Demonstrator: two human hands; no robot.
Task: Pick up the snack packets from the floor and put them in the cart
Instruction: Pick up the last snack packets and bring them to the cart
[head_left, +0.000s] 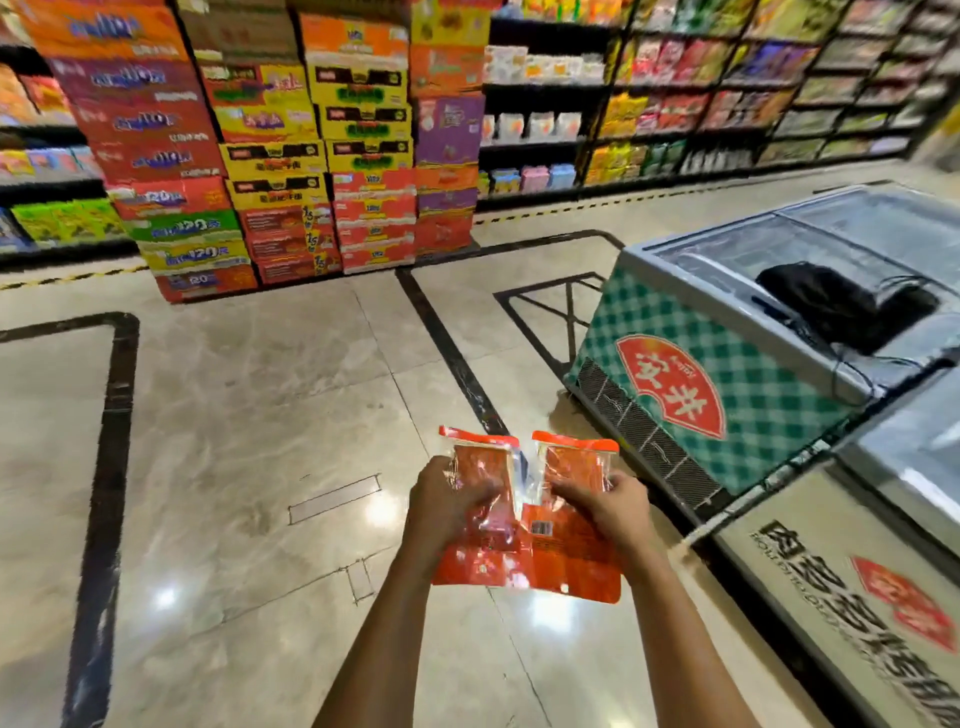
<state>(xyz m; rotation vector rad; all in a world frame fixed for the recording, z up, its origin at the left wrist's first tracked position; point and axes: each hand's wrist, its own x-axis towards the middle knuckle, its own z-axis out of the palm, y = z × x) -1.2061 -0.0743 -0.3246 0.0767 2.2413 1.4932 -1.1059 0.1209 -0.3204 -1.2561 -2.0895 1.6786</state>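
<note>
I hold a bunch of orange snack packets in front of me, above the tiled floor. My left hand (447, 499) grips the left packet (480, 462), which has a clear window and an orange top strip. My right hand (608, 506) grips the right packet (576, 462) of the same kind. A third orange packet (566, 566) with a barcode hangs beneath them, pressed between both hands. No cart is in view.
A chest freezer (727, 395) with a green checked side stands close on the right, a black bag (831, 301) on its glass lid. A tall stack of snack cartons (270, 156) stands ahead. Stocked shelves (701, 93) line the back wall. The glossy floor (249, 415) stretches left.
</note>
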